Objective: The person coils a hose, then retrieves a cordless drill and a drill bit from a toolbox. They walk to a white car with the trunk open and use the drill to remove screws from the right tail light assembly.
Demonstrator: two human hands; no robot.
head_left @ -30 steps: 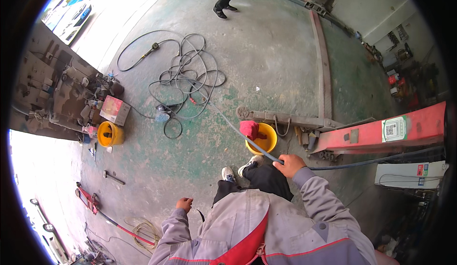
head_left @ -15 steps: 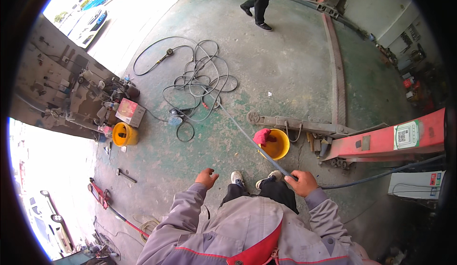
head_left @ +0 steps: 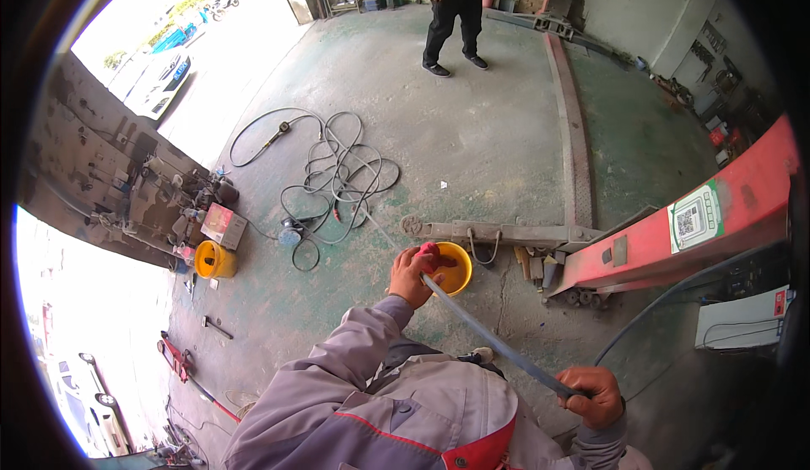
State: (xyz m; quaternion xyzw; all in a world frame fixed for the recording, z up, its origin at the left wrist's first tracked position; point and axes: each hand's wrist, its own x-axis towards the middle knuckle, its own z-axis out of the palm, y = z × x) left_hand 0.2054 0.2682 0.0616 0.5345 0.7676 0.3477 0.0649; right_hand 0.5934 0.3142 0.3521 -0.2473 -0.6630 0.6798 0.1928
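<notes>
A long grey hose [head_left: 498, 343] stretches across my front, tilted from lower right to upper left. My right hand [head_left: 593, 396] is closed round it at waist height on the right. Farther along, my left hand [head_left: 411, 277] wraps round the same hose; some of its fingers are hidden. Just beyond the left hand, a yellow bucket [head_left: 467, 280] on the floor has a red cloth [head_left: 432, 256] over its rim. Past that hand the hose leads to a loose tangle of hose [head_left: 342, 175] on the floor.
A red lift post [head_left: 641, 242] with a low metal arm [head_left: 506, 233] stands at the right. Another yellow bucket [head_left: 221, 259], a box [head_left: 224, 224], a hammer [head_left: 218, 327] and a red floor jack [head_left: 175, 358] lie left. Another person [head_left: 456, 23] stands at the far side.
My left hand has reached forward and right, from empty to closed on the hose. My right hand has drawn the hose down and to the right. The other person has shifted stance.
</notes>
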